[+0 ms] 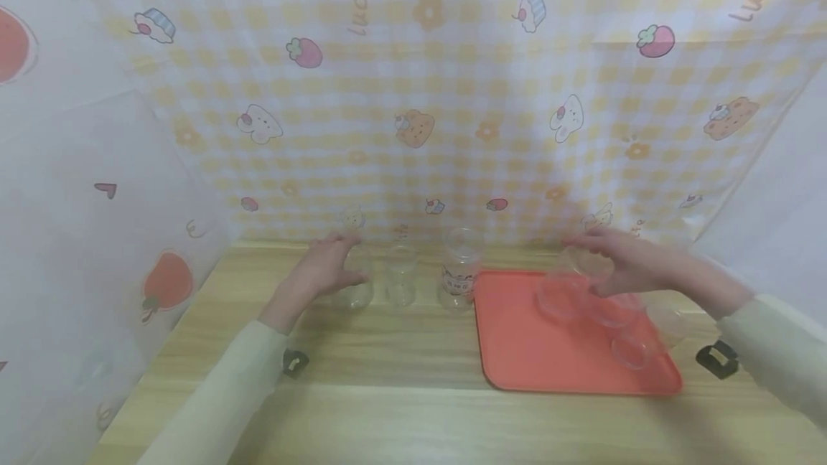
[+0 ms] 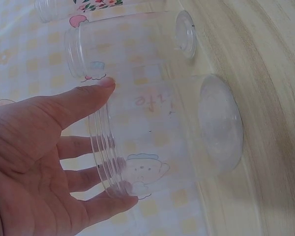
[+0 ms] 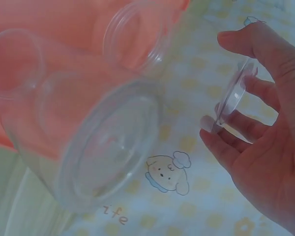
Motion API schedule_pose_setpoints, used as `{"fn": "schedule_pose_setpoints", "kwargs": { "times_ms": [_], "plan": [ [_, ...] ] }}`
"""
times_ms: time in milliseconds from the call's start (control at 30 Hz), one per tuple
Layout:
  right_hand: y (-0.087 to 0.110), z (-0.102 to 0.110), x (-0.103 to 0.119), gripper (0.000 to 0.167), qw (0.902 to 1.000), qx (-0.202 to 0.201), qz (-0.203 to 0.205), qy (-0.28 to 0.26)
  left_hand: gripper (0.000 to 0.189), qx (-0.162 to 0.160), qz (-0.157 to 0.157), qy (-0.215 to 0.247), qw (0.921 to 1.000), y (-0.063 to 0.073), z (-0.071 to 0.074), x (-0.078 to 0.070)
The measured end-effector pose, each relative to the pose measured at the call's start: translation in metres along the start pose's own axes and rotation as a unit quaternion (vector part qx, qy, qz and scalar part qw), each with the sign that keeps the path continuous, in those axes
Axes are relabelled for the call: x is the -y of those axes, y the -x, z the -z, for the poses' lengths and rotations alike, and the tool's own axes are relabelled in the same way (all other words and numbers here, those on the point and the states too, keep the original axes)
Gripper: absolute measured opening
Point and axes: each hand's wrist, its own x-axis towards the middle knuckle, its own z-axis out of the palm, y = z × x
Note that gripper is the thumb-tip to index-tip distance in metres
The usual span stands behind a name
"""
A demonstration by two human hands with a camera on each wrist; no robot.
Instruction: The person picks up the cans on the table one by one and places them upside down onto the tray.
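Note:
My left hand (image 1: 326, 268) grips the threaded mouth of a clear plastic jar (image 2: 162, 132), which stands upright on the wooden table. In the left wrist view the thumb lies on one side of its rim and the fingers on the other. Beside it stand a narrower clear jar (image 1: 400, 278) and a taller jar with a printed pattern (image 1: 459, 282). Above the red tray (image 1: 536, 350), my right hand (image 1: 636, 260) holds a thin, clear round lid (image 3: 234, 93), tilted on edge between thumb and fingers. The exact thumb contact is unclear.
Several clear round pieces, apparently lids, lie on the tray, one lid (image 1: 629, 350) near its right side. A large clear container (image 3: 108, 142) is close by in the right wrist view. A checked cloth (image 1: 413, 92) hangs behind the table.

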Motion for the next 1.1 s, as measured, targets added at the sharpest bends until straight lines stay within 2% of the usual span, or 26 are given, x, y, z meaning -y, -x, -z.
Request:
{"fn": "schedule_pose_setpoints", "kwargs": {
  "times_ms": [333,500,633,867,1100],
  "plan": [
    [-0.007,-0.011,0.003,0.077,0.9987,0.030,-0.004,0.041,0.076,0.002,0.002,-0.002,1.0000,0.001,0.000,-0.001],
    [-0.008,-0.015,0.005,0.080,0.9993,0.029,0.010,0.020,0.075,0.002,0.003,-0.005,1.0000,0.002,0.001,-0.003],
    [-0.008,-0.018,0.006,0.084,0.9989,0.047,-0.007,0.003,0.076,0.002,0.007,-0.009,0.9999,0.000,0.001,-0.002],
    [-0.008,-0.019,0.008,0.088,0.9984,0.055,-0.008,0.004,0.077,0.000,0.003,-0.007,1.0000,-0.001,-0.001,0.001],
    [-0.008,-0.017,0.005,0.088,0.9989,0.046,-0.001,-0.001,0.076,-0.001,-0.003,-0.008,1.0000,0.000,-0.001,0.001]
  ]
}}
